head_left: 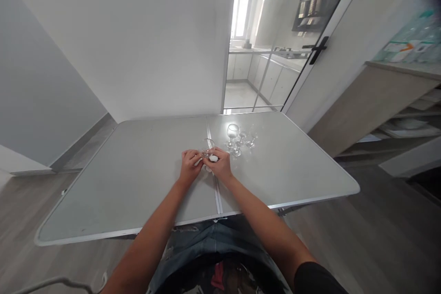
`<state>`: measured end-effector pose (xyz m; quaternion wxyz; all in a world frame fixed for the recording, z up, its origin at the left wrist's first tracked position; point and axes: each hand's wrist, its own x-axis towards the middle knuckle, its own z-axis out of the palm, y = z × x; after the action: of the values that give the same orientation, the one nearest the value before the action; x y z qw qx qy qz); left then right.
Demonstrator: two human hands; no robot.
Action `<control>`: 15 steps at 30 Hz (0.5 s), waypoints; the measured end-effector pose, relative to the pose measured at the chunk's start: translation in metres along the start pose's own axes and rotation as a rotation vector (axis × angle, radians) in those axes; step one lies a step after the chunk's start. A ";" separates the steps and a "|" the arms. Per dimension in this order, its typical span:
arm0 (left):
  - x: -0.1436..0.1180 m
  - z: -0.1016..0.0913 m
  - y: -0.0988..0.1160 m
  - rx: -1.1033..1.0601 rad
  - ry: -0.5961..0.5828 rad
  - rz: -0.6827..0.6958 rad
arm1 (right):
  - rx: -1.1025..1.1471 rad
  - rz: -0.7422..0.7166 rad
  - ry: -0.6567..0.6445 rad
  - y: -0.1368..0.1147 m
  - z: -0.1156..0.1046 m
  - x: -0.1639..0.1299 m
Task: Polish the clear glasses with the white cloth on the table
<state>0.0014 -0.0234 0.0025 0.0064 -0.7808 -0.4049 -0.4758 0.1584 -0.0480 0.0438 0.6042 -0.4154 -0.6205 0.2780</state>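
Observation:
Over the table's middle seam, a clear stemmed glass [208, 143] stands upright between my two hands, its round bowl above my fingers. My left hand [190, 164] is closed at the glass's lower part, fingers curled. From the other side, my right hand [220, 165] closes around a small white wad [213, 158] and touches the same glass. Whether the wad is cloth or paper I cannot tell. My fingers hide most of the stem; a bit of the foot [208, 168] shows below them. Several more clear stemmed glasses [233, 131] stand close together just beyond my right hand.
The pale table [138, 183] has a metal edge and a seam across its middle. A wall [165, 55] meets its far side. A glass door with a black handle [319, 49] is at the back right. Shelves with bottles [409, 48] stand at the right.

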 end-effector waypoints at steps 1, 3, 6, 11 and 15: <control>0.001 -0.002 0.001 -0.020 0.023 0.002 | -0.047 0.002 0.039 -0.004 -0.004 -0.003; 0.003 -0.005 0.003 -0.035 0.083 -0.040 | -0.127 0.031 0.112 -0.008 -0.017 -0.012; 0.004 -0.006 0.005 -0.032 0.144 -0.122 | -0.188 0.132 0.208 -0.005 -0.055 -0.031; 0.004 -0.001 0.009 -0.046 0.064 -0.162 | -0.415 0.362 0.350 0.024 -0.135 -0.037; 0.004 0.001 0.010 -0.046 0.013 -0.177 | -0.548 0.411 0.320 0.049 -0.167 -0.015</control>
<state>0.0095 -0.0275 0.0091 -0.0513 -0.7388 -0.4612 -0.4887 0.3302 -0.0623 0.0134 0.4918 -0.7156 -0.4732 0.1487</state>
